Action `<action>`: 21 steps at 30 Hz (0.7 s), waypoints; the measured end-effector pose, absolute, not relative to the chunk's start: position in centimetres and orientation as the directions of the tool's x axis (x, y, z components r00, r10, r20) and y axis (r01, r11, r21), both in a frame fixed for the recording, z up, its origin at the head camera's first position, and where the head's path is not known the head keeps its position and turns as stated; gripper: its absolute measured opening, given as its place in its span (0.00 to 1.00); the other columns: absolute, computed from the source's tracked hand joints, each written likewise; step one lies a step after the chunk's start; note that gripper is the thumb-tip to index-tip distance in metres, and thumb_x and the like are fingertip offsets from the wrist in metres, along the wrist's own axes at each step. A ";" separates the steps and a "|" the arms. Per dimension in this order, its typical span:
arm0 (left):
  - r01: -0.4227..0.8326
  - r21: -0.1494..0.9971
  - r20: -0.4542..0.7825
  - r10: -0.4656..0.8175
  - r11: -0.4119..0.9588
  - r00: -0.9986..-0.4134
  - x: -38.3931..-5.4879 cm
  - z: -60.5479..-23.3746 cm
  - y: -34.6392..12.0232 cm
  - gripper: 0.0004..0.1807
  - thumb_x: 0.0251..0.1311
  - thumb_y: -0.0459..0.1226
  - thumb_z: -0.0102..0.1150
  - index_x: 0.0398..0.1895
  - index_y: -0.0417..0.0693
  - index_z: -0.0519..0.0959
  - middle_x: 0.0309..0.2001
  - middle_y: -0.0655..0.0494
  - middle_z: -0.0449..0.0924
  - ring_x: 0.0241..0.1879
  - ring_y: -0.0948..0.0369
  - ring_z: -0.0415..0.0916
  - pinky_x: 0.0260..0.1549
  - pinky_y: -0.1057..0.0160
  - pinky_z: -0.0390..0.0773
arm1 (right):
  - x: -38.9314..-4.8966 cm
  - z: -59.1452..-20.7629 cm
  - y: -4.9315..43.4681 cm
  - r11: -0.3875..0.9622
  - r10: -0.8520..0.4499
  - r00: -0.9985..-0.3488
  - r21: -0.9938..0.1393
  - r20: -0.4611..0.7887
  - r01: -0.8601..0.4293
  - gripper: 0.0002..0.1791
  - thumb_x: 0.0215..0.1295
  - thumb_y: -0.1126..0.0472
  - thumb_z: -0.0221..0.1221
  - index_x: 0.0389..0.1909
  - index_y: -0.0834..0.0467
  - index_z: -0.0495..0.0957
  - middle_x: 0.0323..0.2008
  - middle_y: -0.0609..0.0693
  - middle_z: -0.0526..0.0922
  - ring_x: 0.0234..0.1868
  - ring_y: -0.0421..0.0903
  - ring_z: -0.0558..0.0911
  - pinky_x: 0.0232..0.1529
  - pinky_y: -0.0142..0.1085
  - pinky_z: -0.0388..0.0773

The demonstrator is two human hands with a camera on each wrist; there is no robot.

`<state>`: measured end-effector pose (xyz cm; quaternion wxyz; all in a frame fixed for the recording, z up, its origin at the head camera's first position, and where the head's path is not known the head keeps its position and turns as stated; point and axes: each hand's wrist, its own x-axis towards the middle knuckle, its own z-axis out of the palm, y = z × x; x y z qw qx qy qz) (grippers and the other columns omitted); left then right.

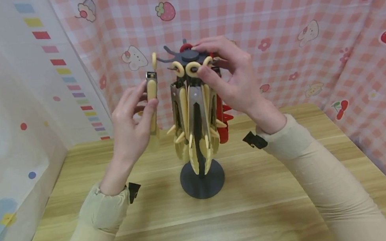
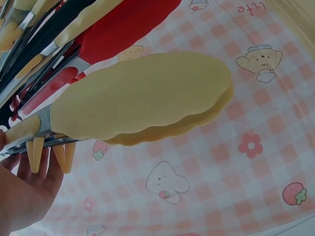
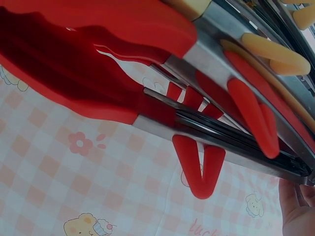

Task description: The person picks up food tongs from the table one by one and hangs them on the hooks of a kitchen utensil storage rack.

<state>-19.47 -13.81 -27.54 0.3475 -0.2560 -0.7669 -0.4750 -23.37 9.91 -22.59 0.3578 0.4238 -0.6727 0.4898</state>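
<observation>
My left hand (image 1: 130,121) grips a pair of cream-tipped metal tongs (image 1: 152,93) by the handle, ring end up, just left of a dark hanging rack (image 1: 190,55). In the left wrist view, their scalloped cream heads (image 2: 142,96) lie nearly together. My right hand (image 1: 235,72) holds the top of the rack, thumb at the front beside a cream ring and fingers over the far side. Several cream tongs (image 1: 195,96) hang from its hooks. Red tongs (image 1: 223,127) hang at the right and back, their red heads (image 3: 74,96) large in the right wrist view.
The rack stands on a round dark base (image 1: 190,186) on a wood-grain table (image 1: 205,230). Bare hooks (image 1: 167,52) stick out at the rack's left and back. A pink checked curtain (image 1: 274,15) hangs behind, and a pale printed one (image 1: 4,98) at left.
</observation>
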 end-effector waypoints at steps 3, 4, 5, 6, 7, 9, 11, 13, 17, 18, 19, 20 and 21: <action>0.725 0.546 0.779 0.064 0.420 -0.624 -19.5 -27.6 -13.8 0.22 0.71 0.27 0.60 0.67 0.33 0.77 0.52 0.33 0.82 0.50 0.43 0.85 0.48 0.79 0.80 | -23.4 -22.6 9.9 0.159 -0.219 -0.381 -0.353 0.898 -0.922 0.42 0.72 0.30 0.57 0.53 0.70 0.81 0.54 0.68 0.84 0.50 0.37 0.86 0.47 0.31 0.88; 0.725 0.546 0.779 0.064 0.420 -0.624 -19.5 -27.6 -13.7 0.22 0.71 0.27 0.60 0.67 0.33 0.77 0.52 0.33 0.82 0.50 0.43 0.85 0.48 0.79 0.80 | -23.4 -22.6 9.9 0.158 -0.218 -0.381 -0.352 0.899 -0.922 0.42 0.72 0.30 0.57 0.53 0.70 0.81 0.54 0.68 0.84 0.50 0.37 0.86 0.47 0.31 0.88; 0.725 0.545 0.779 0.064 0.422 -0.623 -19.5 -27.6 -13.7 0.22 0.71 0.27 0.60 0.67 0.33 0.77 0.52 0.33 0.82 0.50 0.43 0.85 0.48 0.79 0.79 | -23.4 -22.6 9.9 0.158 -0.217 -0.380 -0.351 0.899 -0.923 0.41 0.72 0.30 0.57 0.53 0.70 0.81 0.53 0.68 0.84 0.50 0.38 0.86 0.47 0.31 0.88; 0.724 0.545 0.779 0.065 0.422 -0.624 -19.5 -27.6 -13.7 0.22 0.71 0.27 0.60 0.68 0.34 0.77 0.52 0.33 0.82 0.50 0.44 0.85 0.49 0.79 0.79 | -23.4 -22.6 9.9 0.159 -0.217 -0.380 -0.352 0.899 -0.923 0.41 0.72 0.30 0.57 0.53 0.70 0.81 0.53 0.67 0.84 0.50 0.38 0.86 0.47 0.31 0.88; 0.724 0.545 0.779 0.065 0.422 -0.624 -19.5 -27.6 -13.7 0.22 0.72 0.27 0.60 0.68 0.34 0.77 0.52 0.33 0.82 0.50 0.44 0.85 0.49 0.79 0.79 | -23.4 -22.6 9.9 0.159 -0.216 -0.380 -0.351 0.899 -0.923 0.42 0.72 0.30 0.57 0.53 0.70 0.81 0.53 0.67 0.84 0.50 0.38 0.86 0.47 0.31 0.88; 0.722 0.549 0.776 0.064 0.421 -0.627 -19.5 -27.6 -13.7 0.22 0.72 0.28 0.61 0.68 0.34 0.77 0.53 0.34 0.82 0.51 0.44 0.85 0.49 0.79 0.80 | -23.4 -22.6 9.9 0.162 -0.216 -0.380 -0.351 0.899 -0.922 0.42 0.72 0.30 0.57 0.53 0.70 0.81 0.53 0.67 0.84 0.50 0.38 0.86 0.47 0.30 0.88; 0.721 0.552 0.774 0.064 0.419 -0.629 -19.5 -27.6 -13.7 0.22 0.72 0.28 0.61 0.68 0.34 0.77 0.53 0.34 0.82 0.51 0.44 0.85 0.49 0.79 0.80 | -23.4 -22.6 9.9 0.165 -0.217 -0.382 -0.352 0.898 -0.922 0.42 0.72 0.29 0.57 0.53 0.69 0.81 0.53 0.67 0.84 0.50 0.38 0.86 0.47 0.30 0.88; 0.721 0.554 0.773 0.064 0.416 -0.631 -19.6 -27.6 -13.7 0.22 0.72 0.28 0.61 0.68 0.34 0.77 0.53 0.34 0.82 0.51 0.44 0.85 0.49 0.79 0.80 | -23.4 -22.6 9.9 0.166 -0.219 -0.382 -0.352 0.898 -0.921 0.42 0.72 0.29 0.57 0.53 0.69 0.81 0.53 0.67 0.84 0.50 0.38 0.87 0.47 0.30 0.88; 0.721 0.552 0.774 0.064 0.418 -0.630 -19.6 -27.6 -13.6 0.23 0.71 0.28 0.62 0.68 0.35 0.77 0.52 0.34 0.82 0.50 0.45 0.85 0.48 0.78 0.80 | -23.4 -22.6 9.9 0.167 -0.220 -0.383 -0.352 0.897 -0.921 0.42 0.72 0.29 0.57 0.53 0.69 0.81 0.54 0.67 0.84 0.50 0.39 0.87 0.47 0.31 0.88; 0.721 0.553 0.774 0.064 0.418 -0.630 -19.6 -27.6 -13.6 0.23 0.71 0.28 0.62 0.68 0.35 0.77 0.52 0.34 0.82 0.50 0.45 0.85 0.48 0.78 0.80 | -23.4 -22.6 9.9 0.168 -0.220 -0.383 -0.352 0.897 -0.921 0.42 0.72 0.29 0.57 0.53 0.69 0.81 0.54 0.67 0.84 0.50 0.39 0.87 0.47 0.31 0.88; 0.720 0.553 0.773 0.063 0.419 -0.631 -19.6 -27.6 -13.6 0.23 0.71 0.28 0.62 0.68 0.36 0.77 0.52 0.34 0.82 0.50 0.45 0.85 0.48 0.78 0.80 | -23.4 -22.6 9.9 0.168 -0.219 -0.383 -0.352 0.897 -0.921 0.42 0.72 0.29 0.57 0.53 0.69 0.81 0.54 0.67 0.84 0.50 0.39 0.87 0.47 0.30 0.88; 0.719 0.553 0.773 0.064 0.420 -0.632 -19.6 -27.6 -13.5 0.23 0.71 0.28 0.62 0.68 0.36 0.77 0.52 0.35 0.82 0.50 0.45 0.85 0.48 0.78 0.80 | -23.4 -22.6 9.9 0.169 -0.218 -0.384 -0.352 0.897 -0.920 0.42 0.72 0.29 0.57 0.53 0.69 0.81 0.54 0.67 0.84 0.50 0.39 0.87 0.47 0.30 0.88; 0.718 0.554 0.772 0.064 0.421 -0.633 -19.6 -27.6 -13.5 0.23 0.71 0.29 0.62 0.68 0.36 0.77 0.52 0.35 0.83 0.49 0.45 0.85 0.48 0.78 0.80 | -23.4 -22.6 9.9 0.170 -0.218 -0.384 -0.353 0.897 -0.920 0.43 0.71 0.29 0.57 0.53 0.70 0.81 0.54 0.67 0.84 0.50 0.39 0.86 0.47 0.30 0.88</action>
